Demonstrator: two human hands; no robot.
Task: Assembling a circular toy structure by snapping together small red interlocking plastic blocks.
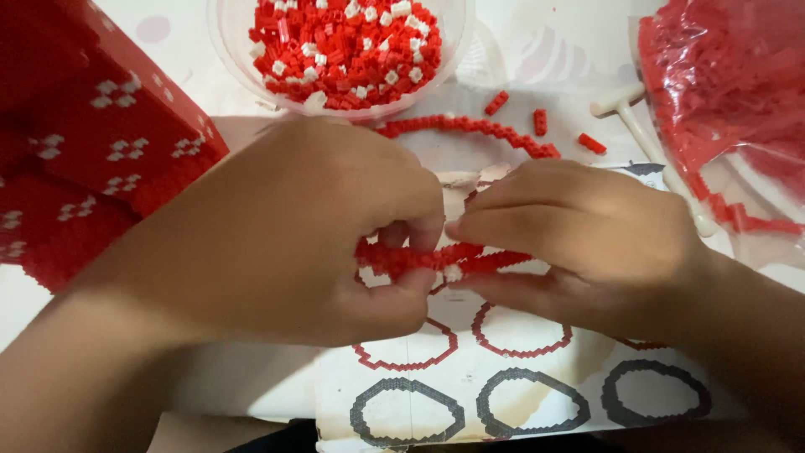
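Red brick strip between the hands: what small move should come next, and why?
Probably press the joint shut: the left hand and right hand pinch the red brick strip from both ends, fingertips meeting mid-strip over the instruction sheet.

A white counter carries a clear bowl of red and white bricks, a red brick-built block, a clear bag of red bricks, a printed ring-pattern sheet, a curved brick strip and loose red bricks
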